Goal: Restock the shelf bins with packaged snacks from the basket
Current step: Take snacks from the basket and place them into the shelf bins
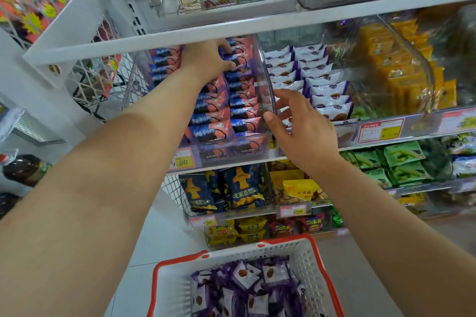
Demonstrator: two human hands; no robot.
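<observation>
Your two bare forearms fill the lower frame, and below them sits the white basket [296, 260] with red rim, cut off by the bottom edge. Purple-and-white packets [247, 278] are heaped inside it; how many lie there is out of sight.

Your left hand [206, 59] reaches up into the clear bin [257, 148] of pink-and-blue packets [211, 118]. Its back faces you; the thumb presses against one packet near the top of the right row, and the fingers curl over the packets behind. The fingertips are hidden by the hand itself and by the white shelf edge [180, 36] just above, so you cannot tell for sure whether it grips a packet or only pushes the row.

Your right hand [301, 126] is at the clear divider wall between that bin and the neighbouring bin of white-and-purple packets [324, 90]. The thumb lies on the near side of the wall and the fingers spread loosely on the far side, touching the front packets. It holds nothing you can make out.

Farther right, yellow packets [401, 64] and the green ones below blur out. Price labels along the shelf fronts are mostly unreadable.
</observation>
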